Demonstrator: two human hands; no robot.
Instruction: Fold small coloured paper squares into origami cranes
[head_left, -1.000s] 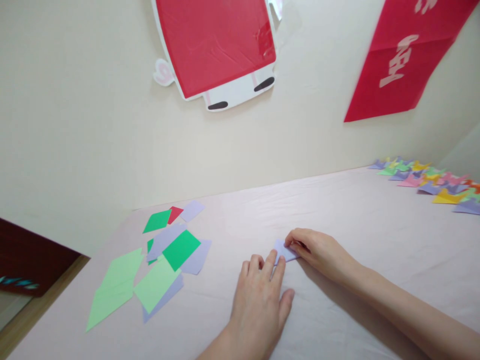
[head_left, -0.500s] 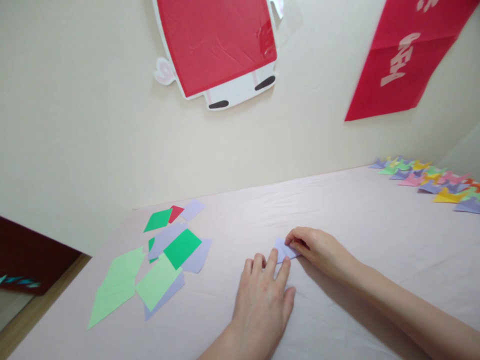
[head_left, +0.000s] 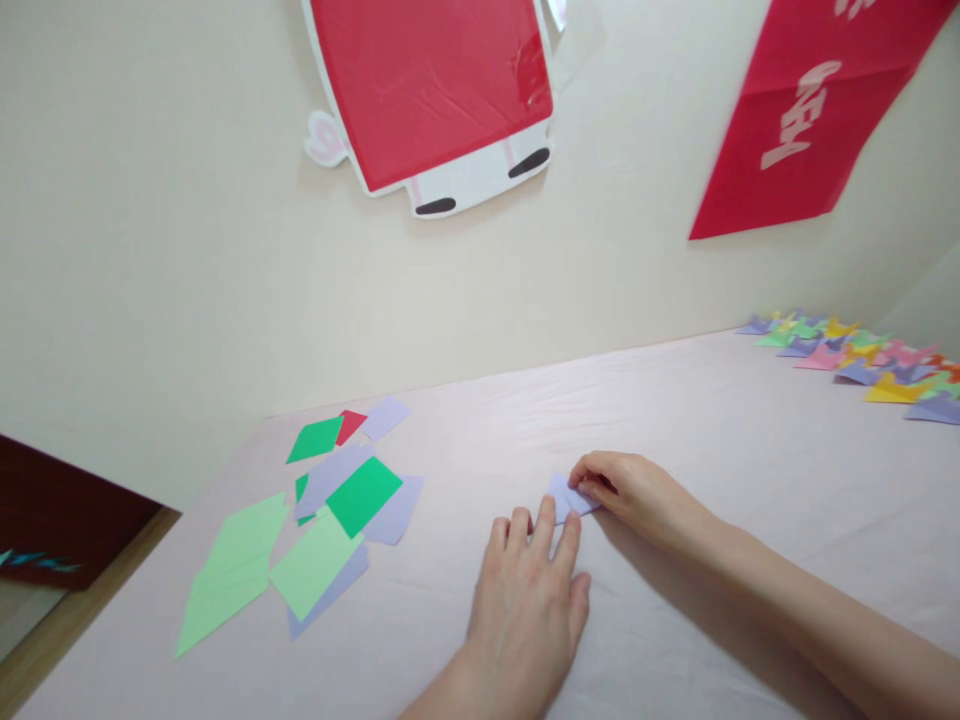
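A small folded piece of lavender paper (head_left: 561, 496) lies on the pale cloth-covered surface (head_left: 465, 440), partly hidden by my fingers. My left hand (head_left: 531, 590) rests flat with its fingers spread, the index and middle fingertips pressing on the paper's near edge. My right hand (head_left: 630, 495) is closed in a pinch at the paper's right side, thumb and index finger together on it. Under the right fingers the paper's fold is hidden.
Loose paper sheets lie at the left, among them a light green sheet (head_left: 232, 560), a dark green sheet (head_left: 365, 497) and a red piece (head_left: 350, 427). Several folded colourful paper shapes (head_left: 862, 355) stand in rows at the far right. Behind rises a wall (head_left: 525, 290) with red decorations (head_left: 442, 90).
Both hands keep almost the same place on the lavender paper. Only a very slight shift of the whole view shows.
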